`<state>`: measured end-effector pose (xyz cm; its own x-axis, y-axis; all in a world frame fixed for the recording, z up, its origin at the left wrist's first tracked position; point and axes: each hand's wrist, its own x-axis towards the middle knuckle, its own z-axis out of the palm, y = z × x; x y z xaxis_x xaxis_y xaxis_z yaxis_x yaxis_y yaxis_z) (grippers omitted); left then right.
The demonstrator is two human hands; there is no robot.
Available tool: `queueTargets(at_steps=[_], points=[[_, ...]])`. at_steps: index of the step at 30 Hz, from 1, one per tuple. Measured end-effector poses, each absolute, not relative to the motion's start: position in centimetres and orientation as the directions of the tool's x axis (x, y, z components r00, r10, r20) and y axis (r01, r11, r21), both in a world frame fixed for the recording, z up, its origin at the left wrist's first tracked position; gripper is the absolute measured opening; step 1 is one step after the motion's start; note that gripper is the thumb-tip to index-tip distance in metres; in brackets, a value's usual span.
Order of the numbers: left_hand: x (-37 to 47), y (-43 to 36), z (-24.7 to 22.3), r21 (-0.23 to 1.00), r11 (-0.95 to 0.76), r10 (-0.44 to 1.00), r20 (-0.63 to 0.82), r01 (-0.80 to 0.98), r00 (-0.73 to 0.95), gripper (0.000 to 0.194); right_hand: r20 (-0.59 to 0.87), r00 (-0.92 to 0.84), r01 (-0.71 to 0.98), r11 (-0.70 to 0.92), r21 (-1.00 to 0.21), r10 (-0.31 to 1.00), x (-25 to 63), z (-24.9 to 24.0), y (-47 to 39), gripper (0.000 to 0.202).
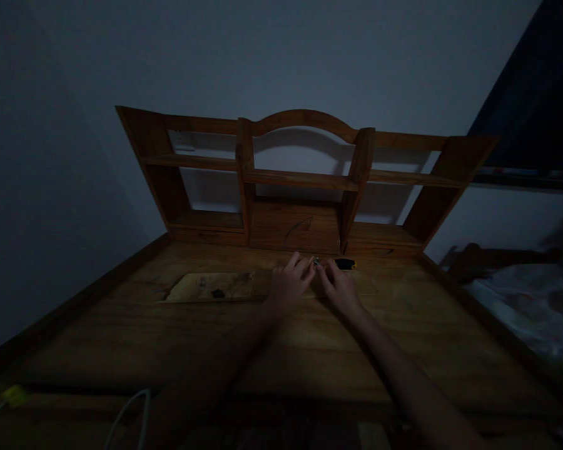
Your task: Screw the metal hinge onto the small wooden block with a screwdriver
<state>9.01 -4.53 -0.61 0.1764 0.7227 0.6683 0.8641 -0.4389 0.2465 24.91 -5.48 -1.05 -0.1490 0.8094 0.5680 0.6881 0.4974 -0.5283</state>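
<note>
My left hand (291,279) and my right hand (341,291) meet over a wooden board lying on the desk. Between their fingertips is a small shiny metal piece (316,262), too small and dim to name. Both hands are closed, with thumb and fingers pinched toward it. The wooden board (234,285) stretches out to the left from under my left hand and has dark knots and a rough left end. Just beyond my right hand lies a black and yellow handle (345,264); whatever it belongs to is hidden behind the fingers.
A wooden desk (169,350) with raised side edges spreads beneath my arms. Along its back stands a wooden shelf unit (304,181) against the wall. A white cable (146,412) and a yellow object (15,395) are at the lower left. Pale bedding or plastic (520,294) lies to the right.
</note>
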Motion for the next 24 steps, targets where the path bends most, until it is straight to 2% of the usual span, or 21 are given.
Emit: queueTargets(at_steps=[10, 18, 24], points=[[9.06, -4.54, -0.57, 0.238, -0.434, 0.718, 0.674, 0.869, 0.174, 0.025, 0.58, -0.149, 0.695, 0.502, -0.514, 0.801, 25.02, -1.22, -5.3, 0.025], [8.98, -4.45, -0.67, 0.233, -0.438, 0.717, 0.673, 0.869, 0.181, 0.027, 0.575, -0.109, 0.678, 0.484, -0.553, 0.811, 24.96, -0.87, -5.61, 0.022], [9.05, -4.35, -0.77, 0.239, -0.42, 0.715, 0.681, 0.875, 0.157, 0.025, 0.603, -0.093, 0.709, 0.478, -0.519, 0.792, 25.05, -0.92, -5.56, 0.022]])
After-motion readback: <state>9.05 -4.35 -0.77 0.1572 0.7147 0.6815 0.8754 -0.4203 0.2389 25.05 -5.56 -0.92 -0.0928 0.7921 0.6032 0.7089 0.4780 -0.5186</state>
